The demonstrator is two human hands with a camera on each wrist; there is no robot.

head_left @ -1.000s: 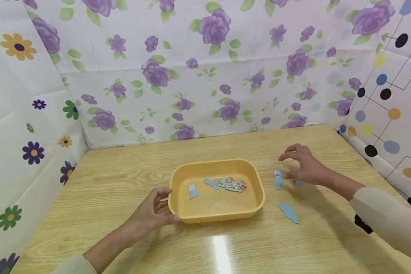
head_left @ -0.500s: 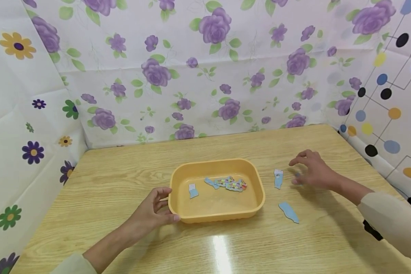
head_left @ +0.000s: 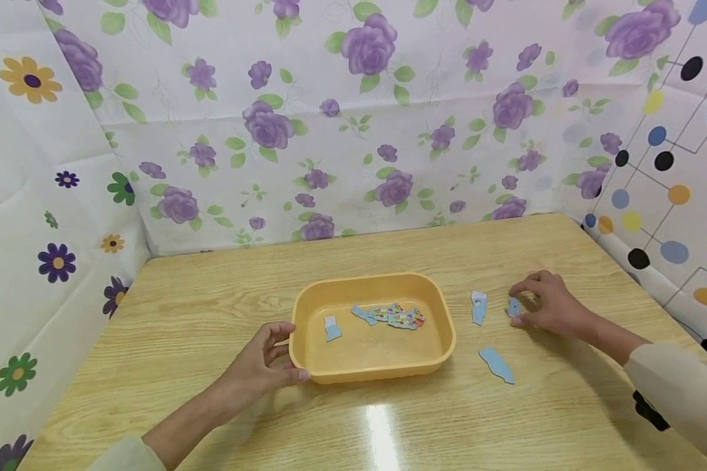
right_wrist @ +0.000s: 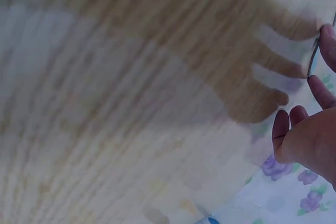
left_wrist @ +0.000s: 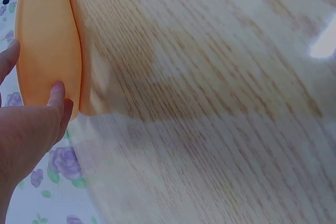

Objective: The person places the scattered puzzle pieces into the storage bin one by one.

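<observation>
My left hand (head_left: 259,369) holds the left end of a yellow plastic tray (head_left: 377,376), thumb by the front corner and fingertips against the side wall. In the left wrist view its fingers touch the outer wall of the tray (left_wrist: 50,35). My right hand (head_left: 550,307) pinches a small light-blue puzzle piece (head_left: 514,307) between thumb and fingertips at the table's right. The right wrist view shows just a thin dark edge at those fingertips. A blue piece with a pale top (head_left: 478,309) and a curved blue piece (head_left: 497,365) lie beside the tray.
Inside the tray, a blue and white piece (head_left: 332,328) lies at the left and several overlapping multicoloured pieces (head_left: 397,316) lie right of centre. The wooden table (head_left: 212,294) meets a flowered cloth (head_left: 330,131) at the back. A dotted cloth (head_left: 677,196) hangs on the right.
My right hand has moved right, away from the pale-topped piece, and lowered onto the small blue piece, which it now pinches. The left hand and tray have stayed put.
</observation>
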